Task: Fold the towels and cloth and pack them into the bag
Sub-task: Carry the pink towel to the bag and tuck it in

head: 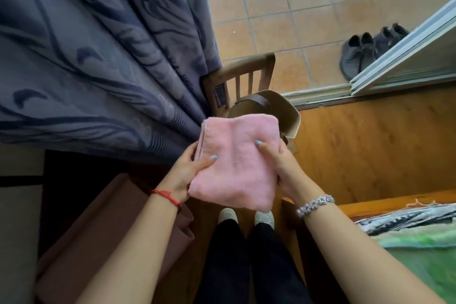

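Pink towel (237,165), gripped by left hand (181,176), right hand (290,173) (seemingly curled underneath)

Your pink towel (237,155) is folded into a thick, fluffy square and held up between your hands. Your left hand (187,173) grips its left edge with the thumb on top, and your right hand (283,170) grips its right edge. The cream bag (288,116), with its dark brown strap, sits just beyond your hands, partly hidden behind the towel.
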